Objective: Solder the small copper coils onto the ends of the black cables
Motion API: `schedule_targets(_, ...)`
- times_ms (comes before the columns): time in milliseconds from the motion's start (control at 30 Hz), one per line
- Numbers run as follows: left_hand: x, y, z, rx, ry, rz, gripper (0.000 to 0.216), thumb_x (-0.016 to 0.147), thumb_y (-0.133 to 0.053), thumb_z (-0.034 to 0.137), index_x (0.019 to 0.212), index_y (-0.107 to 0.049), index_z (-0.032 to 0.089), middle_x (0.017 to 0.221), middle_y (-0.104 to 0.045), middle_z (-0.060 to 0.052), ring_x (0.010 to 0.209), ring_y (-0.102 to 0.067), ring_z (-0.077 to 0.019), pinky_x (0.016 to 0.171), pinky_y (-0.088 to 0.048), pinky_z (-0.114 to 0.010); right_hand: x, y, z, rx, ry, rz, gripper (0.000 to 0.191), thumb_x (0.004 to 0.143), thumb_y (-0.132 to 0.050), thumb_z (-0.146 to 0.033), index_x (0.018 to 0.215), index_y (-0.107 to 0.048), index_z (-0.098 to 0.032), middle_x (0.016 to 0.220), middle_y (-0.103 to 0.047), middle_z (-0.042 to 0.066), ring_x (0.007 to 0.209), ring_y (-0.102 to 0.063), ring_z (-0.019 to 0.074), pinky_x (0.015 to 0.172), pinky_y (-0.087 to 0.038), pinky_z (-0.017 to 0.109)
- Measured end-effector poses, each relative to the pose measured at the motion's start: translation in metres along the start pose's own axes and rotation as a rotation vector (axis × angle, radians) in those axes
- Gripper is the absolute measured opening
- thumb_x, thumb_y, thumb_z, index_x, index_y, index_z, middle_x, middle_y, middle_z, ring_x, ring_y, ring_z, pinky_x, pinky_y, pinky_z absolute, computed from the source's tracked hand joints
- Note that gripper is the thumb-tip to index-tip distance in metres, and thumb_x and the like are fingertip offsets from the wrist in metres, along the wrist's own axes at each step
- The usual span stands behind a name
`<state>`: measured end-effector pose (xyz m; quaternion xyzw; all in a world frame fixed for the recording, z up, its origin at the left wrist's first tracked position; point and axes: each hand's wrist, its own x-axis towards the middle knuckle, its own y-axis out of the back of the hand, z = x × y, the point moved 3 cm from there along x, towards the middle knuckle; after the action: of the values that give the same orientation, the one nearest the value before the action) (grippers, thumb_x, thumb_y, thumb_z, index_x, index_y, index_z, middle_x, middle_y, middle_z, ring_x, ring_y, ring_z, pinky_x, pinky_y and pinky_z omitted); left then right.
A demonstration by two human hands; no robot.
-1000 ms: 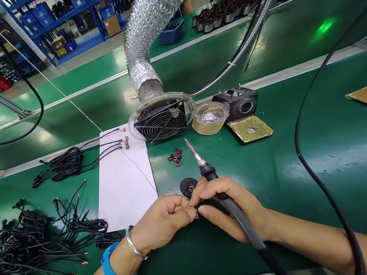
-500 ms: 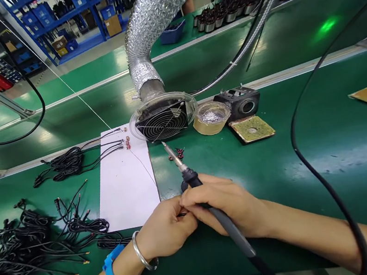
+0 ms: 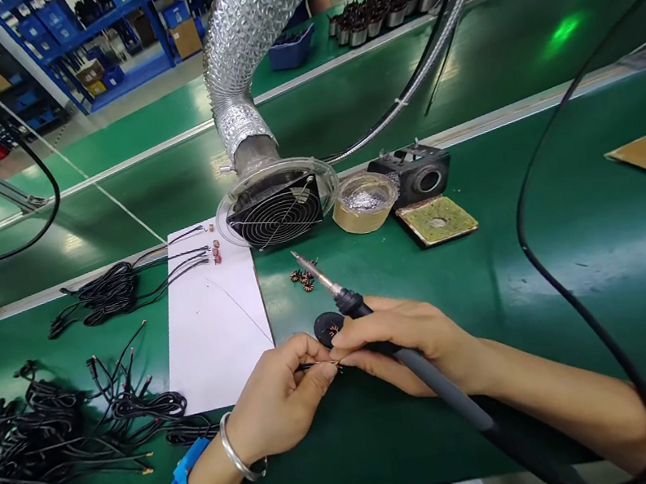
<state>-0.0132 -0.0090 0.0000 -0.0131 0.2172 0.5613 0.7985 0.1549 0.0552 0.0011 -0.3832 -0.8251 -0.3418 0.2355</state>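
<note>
My left hand (image 3: 290, 396) pinches the thin end of a black cable (image 3: 307, 366), whose fine wires show between the fingertips. Close against it, my right hand (image 3: 420, 341) grips a soldering iron (image 3: 365, 311), its metal tip pointing up and away to the left. The right thumb and forefinger also touch the wire ends. Just beyond the fingertips lies a round black piece (image 3: 328, 327) with a small copper-wound ring on it. Farther off, several small copper-wound rings (image 3: 305, 280) rest near the iron's tip. Part of the cable is hidden by my left hand.
A fume extractor (image 3: 278, 215) hangs on a foil duct over the bench. White paper (image 3: 217, 317) with cable ends lies left, beside heaps of black cables (image 3: 35, 447). A tape roll (image 3: 365, 206), iron stand (image 3: 414, 173) and sponge tray (image 3: 438, 221) are behind. The iron's cord loops right.
My hands have parted slightly at the fingertips, baring the wire ends and the round black piece. The iron has tilted lower to the right. The whole view has shifted a little.
</note>
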Motion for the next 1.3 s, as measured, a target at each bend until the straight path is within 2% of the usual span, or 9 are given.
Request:
schedule_targets(133, 0.0, 0.0, 0.003, 0.09, 0.014, 0.005, 0.018, 0.095, -0.048, 0.035, 0.091, -0.054, 0.018, 0.075, -0.051, 0.002, 0.067, -0.042, -0.0126, 0.065, -0.035, -0.025, -0.001, -0.002, -0.001, -0.03, -0.016, 0.01, 0.033, 0.085, -0.06, -0.004, 0.11, -0.055, -0.024, 0.082, -0.072, 0.001, 0.072, -0.065, 0.0154, 0.066, -0.053, 0.028)
schedule_targets(300, -0.001, 0.001, 0.007, 0.189, 0.039, 0.005, 0.017, 0.095, -0.047, 0.034, 0.091, -0.055, 0.019, 0.074, -0.052, 0.002, 0.066, -0.043, -0.0131, 0.063, -0.034, -0.026, -0.001, -0.002, -0.002, 0.011, -0.083, -0.031, 0.038, 0.085, -0.057, -0.003, 0.115, -0.049, -0.025, 0.084, -0.072, -0.001, 0.072, -0.067, 0.0127, 0.073, -0.054, 0.027)
schedule_targets(533, 0.005, 0.001, 0.003, -0.069, 0.108, -0.124, 0.027, 0.093, -0.049, 0.042, 0.084, -0.054, 0.017, 0.066, -0.053, 0.002, 0.061, -0.041, -0.0113, 0.06, -0.032, -0.024, -0.006, -0.004, -0.003, -0.018, -0.009, 0.024, 0.025, 0.088, -0.054, -0.006, 0.104, -0.054, -0.025, 0.081, -0.071, 0.0, 0.072, -0.067, 0.015, 0.071, -0.055, 0.029)
schedule_targets(667, 0.01, 0.001, 0.0, -0.216, 0.122, -0.046, 0.026, 0.088, -0.054, 0.04, 0.076, -0.051, 0.017, 0.057, -0.042, 0.006, 0.052, -0.031, -0.0083, 0.053, -0.025, -0.022, -0.006, -0.005, 0.0, -0.077, -0.013, 0.069, 0.027, 0.087, -0.055, -0.006, 0.107, -0.056, -0.024, 0.082, -0.071, 0.001, 0.07, -0.065, 0.0157, 0.064, -0.054, 0.028)
schedule_targets(833, 0.018, 0.009, -0.005, -0.189, 0.208, 0.11, 0.016, 0.083, -0.054, 0.03, 0.074, -0.052, 0.018, 0.053, -0.031, 0.01, 0.045, -0.021, -0.0058, 0.047, -0.017, -0.022, -0.003, 0.009, -0.008, -0.088, -0.14, 0.077, 0.035, 0.091, -0.051, -0.007, 0.12, -0.056, -0.024, 0.096, -0.074, 0.004, 0.081, -0.067, 0.0183, 0.071, -0.056, 0.032)
schedule_targets(900, 0.023, 0.011, -0.008, -0.197, 0.243, 0.114, 0.015, 0.082, -0.054, 0.031, 0.074, -0.051, 0.019, 0.05, -0.028, 0.011, 0.042, -0.02, -0.0055, 0.045, -0.017, -0.022, -0.007, 0.017, -0.015, -0.049, -0.233, 0.119, 0.04, 0.094, -0.048, -0.009, 0.13, -0.052, -0.028, 0.099, -0.074, 0.002, 0.083, -0.069, 0.0175, 0.074, -0.056, 0.032)
schedule_targets(1000, 0.028, 0.012, -0.012, -0.204, 0.263, 0.085, 0.017, 0.082, -0.055, 0.034, 0.075, -0.051, 0.019, 0.049, -0.027, 0.012, 0.04, -0.021, -0.0051, 0.044, -0.015, -0.021, -0.02, 0.025, -0.022, -0.003, -0.337, 0.163, 0.044, 0.097, -0.048, -0.017, 0.139, -0.047, -0.032, 0.089, -0.073, 0.0, 0.074, -0.069, 0.0169, 0.068, -0.056, 0.032)
schedule_targets(1133, 0.032, 0.011, -0.014, -0.183, 0.278, 0.064, 0.017, 0.082, -0.056, 0.034, 0.077, -0.052, 0.019, 0.051, -0.028, 0.011, 0.04, -0.02, -0.0046, 0.043, -0.014, -0.021, -0.038, 0.028, -0.018, -0.02, -0.421, 0.257, 0.029, 0.095, -0.053, -0.029, 0.122, -0.064, -0.03, 0.081, -0.069, 0.004, 0.065, -0.063, 0.0186, 0.055, -0.05, 0.033)
schedule_targets(1300, 0.033, 0.012, -0.012, -0.17, 0.281, 0.058, 0.015, 0.084, -0.054, 0.032, 0.078, -0.054, 0.018, 0.054, -0.031, 0.01, 0.04, -0.021, -0.004, 0.043, -0.014, -0.022, -0.043, 0.026, -0.009, -0.026, -0.527, 0.374, 0.015, 0.088, -0.06, -0.021, 0.099, -0.068, -0.026, 0.071, -0.067, 0.0, 0.053, -0.057, 0.0139, 0.046, -0.045, 0.027)
